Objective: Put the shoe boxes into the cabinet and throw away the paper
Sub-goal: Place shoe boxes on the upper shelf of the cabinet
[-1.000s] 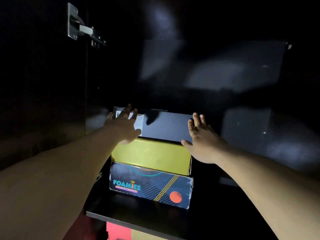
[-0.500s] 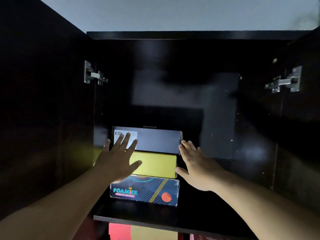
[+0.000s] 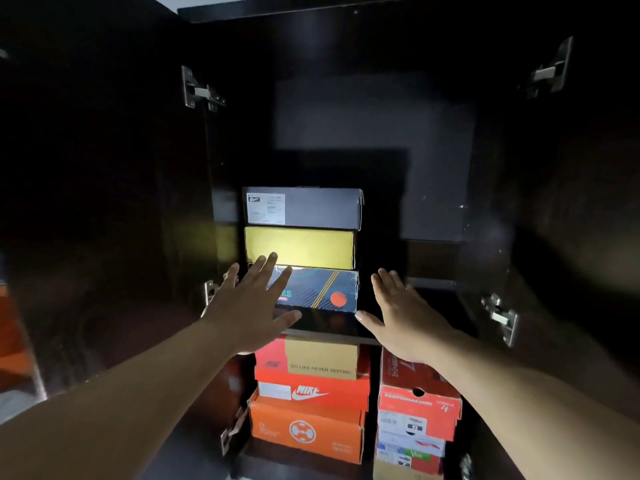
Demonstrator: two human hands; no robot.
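Both hands pulled back off 3-box stack since a second ago: left hand (image 3: 254,303) spread, right hand (image 3: 405,320) spread, both empty. Grey shoe box (image 3: 303,208) stowed on cabinet shelf (image 3: 332,330); paper disposal likely next.

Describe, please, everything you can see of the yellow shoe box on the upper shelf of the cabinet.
The yellow shoe box is a plain cardboard-looking box, closed, showing its unmarked end face squarely to the camera. It lies level as the middle of a three-box stack: the grey box with a white label sits on it, and it rests on the dark patterned box. The stack stands at the left of the upper shelf. The left hand spreads open in front of its lower left corner; whether the fingertips touch it cannot be told.
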